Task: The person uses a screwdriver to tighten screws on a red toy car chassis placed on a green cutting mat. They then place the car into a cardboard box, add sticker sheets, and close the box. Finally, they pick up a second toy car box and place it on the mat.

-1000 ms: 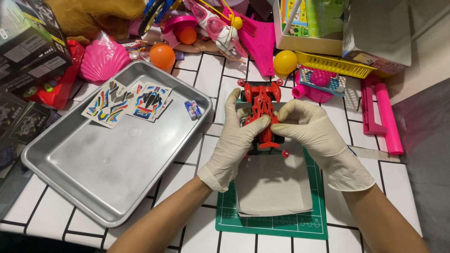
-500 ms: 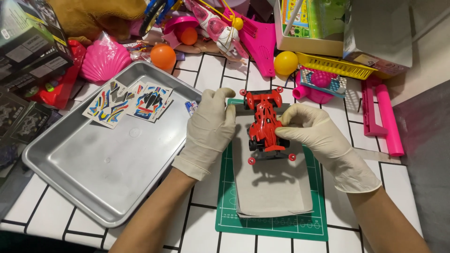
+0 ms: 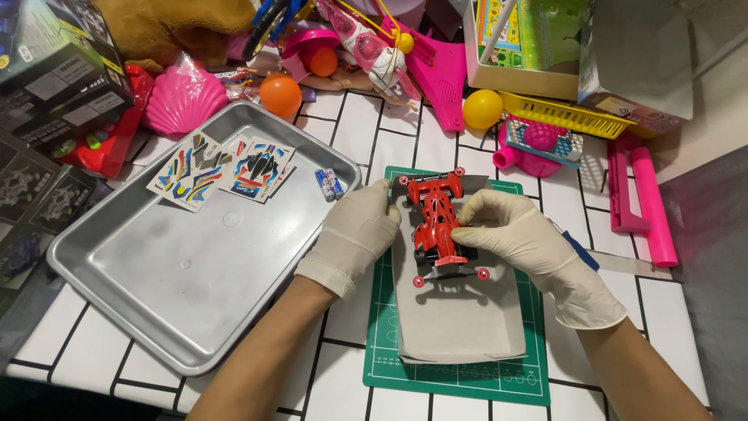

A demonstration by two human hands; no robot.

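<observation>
A small red toy race car with tiny red wheels sits on a grey paper sheet. The sheet lies on a green cutting mat on a white table with black lines.

Both hands wear pale rubber gloves. The left hand is at 9 o'clock from the car. Its fingers are curled in, and its fingertips touch the car's left side near the front. The right hand is at 3 o'clock from the car. Its fingers are bent narrow, and they pinch the car's right side at the middle. So the two hands hold the car between them.

A big shiny metal tray lies at 9 o'clock from the mat. In the tray, near its far edge, lie two sheets of bright stickers with car shapes on them. Two little batteries lie in the tray's far right corner, side by side. The rest of the tray's floor is bare metal.

At 1 o'clock from the car is a flat yellow plastic basket; what is in it cannot be seen. Just below it is a small blue basket with a pink round toy in it. A yellow ball rests beside these baskets. An orange ball and a pink plastic shell sit beyond the tray, at 11 o'clock from the car.
</observation>
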